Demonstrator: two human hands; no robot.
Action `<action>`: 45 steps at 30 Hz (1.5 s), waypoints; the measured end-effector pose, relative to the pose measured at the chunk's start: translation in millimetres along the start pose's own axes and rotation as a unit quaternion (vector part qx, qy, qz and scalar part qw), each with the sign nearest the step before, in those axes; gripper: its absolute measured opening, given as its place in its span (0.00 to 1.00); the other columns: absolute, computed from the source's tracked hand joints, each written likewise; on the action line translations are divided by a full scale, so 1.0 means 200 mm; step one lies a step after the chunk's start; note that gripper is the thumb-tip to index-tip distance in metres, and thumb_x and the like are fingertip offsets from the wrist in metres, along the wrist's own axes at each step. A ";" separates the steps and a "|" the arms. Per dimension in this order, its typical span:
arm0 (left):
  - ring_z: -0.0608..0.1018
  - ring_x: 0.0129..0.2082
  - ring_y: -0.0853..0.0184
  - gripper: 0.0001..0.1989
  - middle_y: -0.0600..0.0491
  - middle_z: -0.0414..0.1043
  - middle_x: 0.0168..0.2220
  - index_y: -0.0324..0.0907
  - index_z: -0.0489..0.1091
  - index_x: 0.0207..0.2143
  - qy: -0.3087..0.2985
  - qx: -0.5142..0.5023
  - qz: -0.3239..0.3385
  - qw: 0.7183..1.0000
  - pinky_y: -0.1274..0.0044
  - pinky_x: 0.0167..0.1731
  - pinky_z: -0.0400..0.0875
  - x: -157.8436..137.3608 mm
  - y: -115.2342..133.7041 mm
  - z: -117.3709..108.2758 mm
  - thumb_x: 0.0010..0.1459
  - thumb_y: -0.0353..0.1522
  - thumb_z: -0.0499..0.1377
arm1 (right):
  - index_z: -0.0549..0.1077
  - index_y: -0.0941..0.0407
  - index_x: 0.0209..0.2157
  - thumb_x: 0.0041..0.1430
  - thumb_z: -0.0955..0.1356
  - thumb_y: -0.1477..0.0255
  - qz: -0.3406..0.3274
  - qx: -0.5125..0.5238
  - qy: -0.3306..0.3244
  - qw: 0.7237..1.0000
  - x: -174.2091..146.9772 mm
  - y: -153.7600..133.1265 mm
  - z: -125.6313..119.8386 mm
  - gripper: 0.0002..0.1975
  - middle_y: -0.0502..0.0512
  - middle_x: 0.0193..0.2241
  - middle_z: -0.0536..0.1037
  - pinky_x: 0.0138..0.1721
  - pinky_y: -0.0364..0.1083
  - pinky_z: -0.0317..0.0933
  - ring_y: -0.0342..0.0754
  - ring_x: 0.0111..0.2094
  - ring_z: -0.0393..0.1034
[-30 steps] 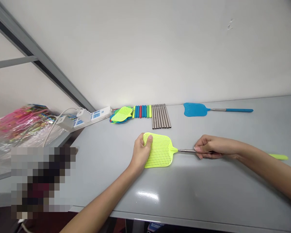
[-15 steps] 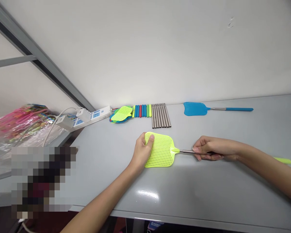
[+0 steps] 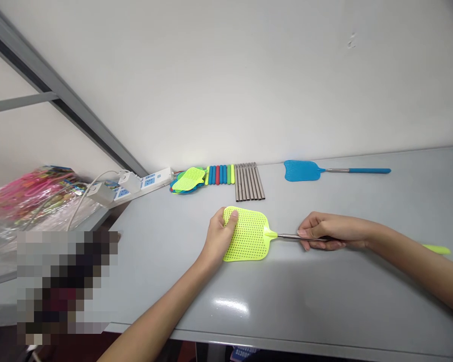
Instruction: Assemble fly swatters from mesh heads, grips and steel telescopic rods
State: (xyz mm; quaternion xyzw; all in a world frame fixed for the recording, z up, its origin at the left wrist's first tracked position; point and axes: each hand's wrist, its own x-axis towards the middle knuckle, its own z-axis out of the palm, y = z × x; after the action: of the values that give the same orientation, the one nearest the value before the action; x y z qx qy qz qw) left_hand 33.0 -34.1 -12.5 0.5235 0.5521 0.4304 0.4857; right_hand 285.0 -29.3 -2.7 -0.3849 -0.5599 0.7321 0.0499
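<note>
Between my two hands is a yellow-green fly swatter [image 3: 248, 235] with a perforated square head and a thin metal rod. My left hand [image 3: 222, 232] is closed on the head's left edge, thumb on top. Around the metal rod, my right hand [image 3: 320, 232] has its fingers wrapped, hiding part of it. Beyond my right forearm the end of a yellow-green handle [image 3: 438, 249] shows; the arm hides whether it joins the rod. Farther back lies a blue fly swatter [image 3: 302, 171] with a metal rod and blue handle.
By the wall are a pile of swatter heads [image 3: 190, 179], a row of coloured handles [image 3: 219, 174] and several metal rods [image 3: 249, 182]. A white power strip [image 3: 151, 180] with plugged-in adapters stands left, near plastic-wrapped items [image 3: 33, 196]. The grey table's front edge [image 3: 287, 346] runs below my hands.
The whole view has shifted slightly. Both hands keep the same holds on the yellow-green fly swatter, with little visible movement between them.
</note>
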 end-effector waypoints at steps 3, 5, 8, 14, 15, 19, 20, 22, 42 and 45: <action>0.72 0.25 0.69 0.14 0.54 0.67 0.25 0.40 0.63 0.27 -0.001 -0.004 -0.003 1.000 0.80 0.24 0.64 0.00 0.00 0.00 0.50 0.42 0.54 | 0.69 0.62 0.24 0.56 0.61 0.67 -0.005 0.000 -0.007 1.000 0.00 0.01 -0.01 0.14 0.42 0.10 0.56 0.12 0.39 0.34 0.32 0.10 0.41; 0.71 0.25 0.69 0.14 0.54 0.67 0.24 0.40 0.63 0.27 -0.004 -0.011 -0.006 1.000 0.80 0.23 0.64 0.00 0.00 0.00 0.50 0.42 0.54 | 0.69 0.62 0.25 0.56 0.61 0.66 -0.009 0.000 -0.010 1.000 0.01 0.01 -0.01 0.14 0.42 0.11 0.57 0.12 0.39 0.34 0.32 0.10 0.42; 0.71 0.25 0.68 0.14 0.54 0.67 0.24 0.40 0.63 0.27 -0.007 -0.016 -0.008 1.000 0.80 0.23 0.64 0.00 0.01 0.00 0.50 0.42 0.54 | 0.70 0.62 0.26 0.55 0.61 0.65 -0.011 0.001 -0.012 1.000 0.01 0.01 -0.01 0.15 0.42 0.11 0.57 0.12 0.38 0.35 0.32 0.10 0.43; 0.71 0.25 0.68 0.14 0.54 0.67 0.24 0.39 0.63 0.27 -0.002 -0.013 -0.004 1.000 0.79 0.23 0.64 0.00 0.01 0.00 0.50 0.42 0.54 | 0.70 0.62 0.26 0.55 0.61 0.65 -0.012 0.006 -0.018 1.000 0.01 0.02 -0.02 0.15 0.43 0.12 0.59 0.11 0.38 0.35 0.32 0.10 0.44; 0.71 0.25 0.68 0.14 0.54 0.67 0.24 0.39 0.63 0.27 -0.002 -0.014 -0.004 1.000 0.79 0.23 0.64 0.00 0.01 0.00 0.49 0.42 0.54 | 0.70 0.62 0.26 0.55 0.61 0.65 -0.012 0.006 -0.020 1.000 0.01 0.02 -0.02 0.15 0.43 0.12 0.59 0.11 0.38 0.36 0.32 0.09 0.44; 0.72 0.25 0.68 0.14 0.54 0.68 0.24 0.39 0.64 0.27 -0.006 -0.017 -0.004 1.000 0.79 0.23 0.64 0.01 0.01 0.00 0.49 0.42 0.54 | 0.70 0.62 0.27 0.55 0.62 0.65 -0.012 0.009 -0.021 1.000 0.01 0.02 -0.02 0.14 0.43 0.12 0.60 0.10 0.37 0.36 0.32 0.09 0.44; 0.72 0.25 0.68 0.14 0.54 0.68 0.24 0.39 0.64 0.27 -0.007 -0.017 -0.005 1.000 0.79 0.23 0.64 0.01 0.01 0.00 0.49 0.42 0.54 | 0.70 0.62 0.27 0.54 0.62 0.65 -0.011 0.012 -0.021 1.000 0.01 0.02 -0.02 0.14 0.43 0.13 0.60 0.10 0.37 0.36 0.32 0.09 0.45; 0.72 0.24 0.68 0.14 0.54 0.68 0.24 0.39 0.64 0.27 -0.007 -0.016 -0.005 1.000 0.79 0.23 0.64 0.01 0.01 0.00 0.49 0.42 0.54 | 0.70 0.63 0.27 0.54 0.62 0.65 -0.008 0.017 -0.023 1.000 0.01 0.02 -0.02 0.14 0.43 0.13 0.60 0.10 0.37 0.36 0.32 0.09 0.45; 0.72 0.25 0.67 0.15 0.54 0.69 0.24 0.40 0.63 0.26 0.003 0.003 0.004 1.000 0.79 0.22 0.64 0.02 0.01 -0.01 0.48 0.44 0.54 | 0.70 0.62 0.29 0.55 0.61 0.63 -0.015 0.020 -0.032 0.999 0.02 0.04 -0.04 0.16 0.45 0.14 0.62 0.11 0.37 0.39 0.32 0.10 0.47; 0.72 0.24 0.68 0.15 0.54 0.68 0.23 0.40 0.63 0.26 0.009 0.010 0.013 1.000 0.80 0.22 0.63 0.03 0.00 -0.02 0.48 0.44 0.54 | 0.70 0.62 0.30 0.55 0.62 0.62 -0.014 0.021 -0.034 0.999 0.02 0.04 -0.04 0.16 0.45 0.15 0.62 0.11 0.37 0.39 0.32 0.10 0.47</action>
State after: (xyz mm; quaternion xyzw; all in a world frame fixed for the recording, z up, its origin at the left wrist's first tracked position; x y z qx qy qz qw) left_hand 29.9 -28.9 -12.4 0.5315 0.5542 0.4354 0.4699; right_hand 289.7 -23.9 -12.1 -0.3509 -0.5508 0.7557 0.0493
